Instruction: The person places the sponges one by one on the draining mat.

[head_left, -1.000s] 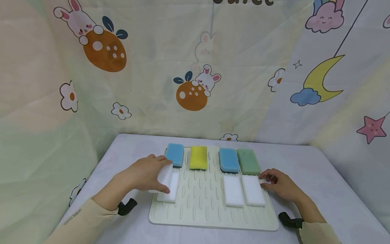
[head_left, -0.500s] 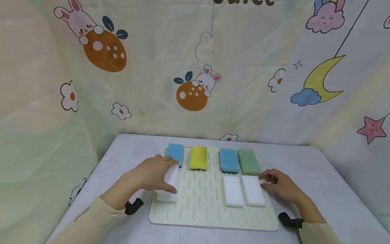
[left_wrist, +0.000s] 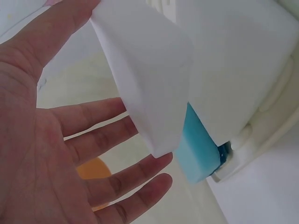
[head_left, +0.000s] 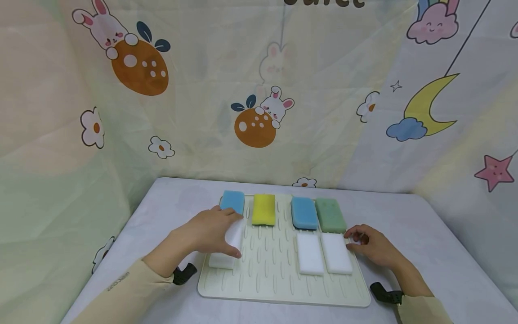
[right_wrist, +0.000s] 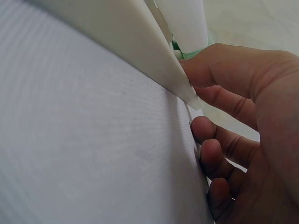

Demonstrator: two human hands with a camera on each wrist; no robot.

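Observation:
My left hand [head_left: 212, 231] holds a white sponge [left_wrist: 145, 70] by its ends, between thumb and fingertips. It is tilted above another white sponge [head_left: 220, 261] lying at the left of the ribbed cream drying mat [head_left: 279, 288]. A blue sponge [head_left: 232, 200] lies just behind that hand, partly covered by its fingers. My right hand [head_left: 374, 247] pinches the mat's right edge with thumb and index finger; the other fingers curl below the rim in the right wrist view. Beside it lies a white sponge [head_left: 337, 253], with one more white sponge [head_left: 310, 253] to its left.
Along the mat's back row are a yellow sponge [head_left: 264, 209], a second blue sponge [head_left: 304, 213] and a green sponge [head_left: 331, 215]. The mat lies on a table with a white cloth [head_left: 170, 193]. A printed fabric backdrop [head_left: 202, 112] rises behind and at both sides.
My left hand has carried its white sponge to the right, from the mat's left edge to over the flat white sponge. My right hand and the mat stay where they were.

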